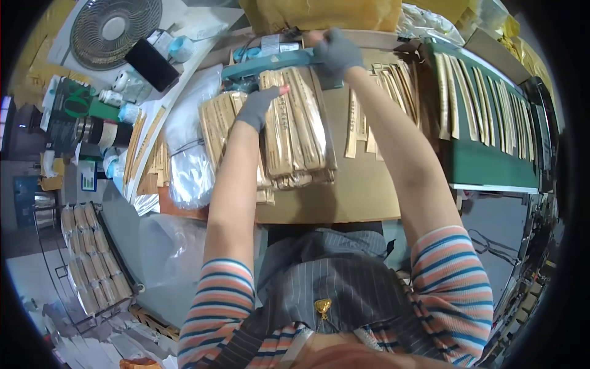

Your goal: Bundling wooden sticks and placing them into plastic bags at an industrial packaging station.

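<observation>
My left hand (261, 107), in a grey glove with bare fingertips, grips the upper left edge of a clear bag (295, 123) packed with flat tan paper-wrapped sticks. Its thumb lies on the bag's face; the other fingers are mostly hidden. This bag rests on a pile of similar bags, its top end at a long teal bar (270, 63) that looks like the arm of a heat sealer. Also gloved in grey, my right hand (341, 55) is closed at the bar's right end, slightly blurred. Another filled bag (215, 126) lies left of the pile.
Loose tan sticks (393, 92) lie on the right, with more on a green board (491, 157). Empty clear bags (192, 166) are piled left. A fan (115, 27), a phone (152, 64) and bottles crowd the left shelf. Packed bags fill a rack (95, 255) at lower left.
</observation>
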`<state>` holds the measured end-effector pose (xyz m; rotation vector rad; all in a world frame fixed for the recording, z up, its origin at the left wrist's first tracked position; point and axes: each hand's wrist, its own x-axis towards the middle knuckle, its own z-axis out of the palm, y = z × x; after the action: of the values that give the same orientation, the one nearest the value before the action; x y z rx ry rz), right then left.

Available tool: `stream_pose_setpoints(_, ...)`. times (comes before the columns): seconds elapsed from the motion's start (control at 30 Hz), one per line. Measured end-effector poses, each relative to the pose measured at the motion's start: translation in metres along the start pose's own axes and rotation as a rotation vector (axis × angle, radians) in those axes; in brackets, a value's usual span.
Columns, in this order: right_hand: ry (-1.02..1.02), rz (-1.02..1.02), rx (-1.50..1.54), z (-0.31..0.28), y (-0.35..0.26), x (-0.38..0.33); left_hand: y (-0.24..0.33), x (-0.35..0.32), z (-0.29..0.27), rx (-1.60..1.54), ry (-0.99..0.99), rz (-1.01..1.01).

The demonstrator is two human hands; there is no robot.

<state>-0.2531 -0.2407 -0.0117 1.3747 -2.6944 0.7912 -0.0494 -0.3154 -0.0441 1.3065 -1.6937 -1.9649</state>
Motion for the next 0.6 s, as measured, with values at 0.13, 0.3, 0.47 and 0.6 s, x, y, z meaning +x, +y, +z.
stream_pose_setpoints(0.13,-0.138,0.160,1.039,0.021,-0.001,-0.077,-0.005,-0.055,-0.024,0.030,0.228,0.204)
stream_pose_setpoints(0.3,-0.442,0.280,0.566,0.058,-0.027,-0.148,-0.008,-0.221,-0.003,-0.111,0.292,0.519)
stream_pose_setpoints(0.47,-0.541,-0.194,0.639,0.004,0.038,-0.142,-0.050,-0.308,-0.026,-0.114,0.621,0.535)
stream_pose_setpoints(0.6,-0.968,0.232,1.301,-0.077,-0.003,-0.205,-0.107,-0.338,-0.042,-0.271,0.722,0.438)
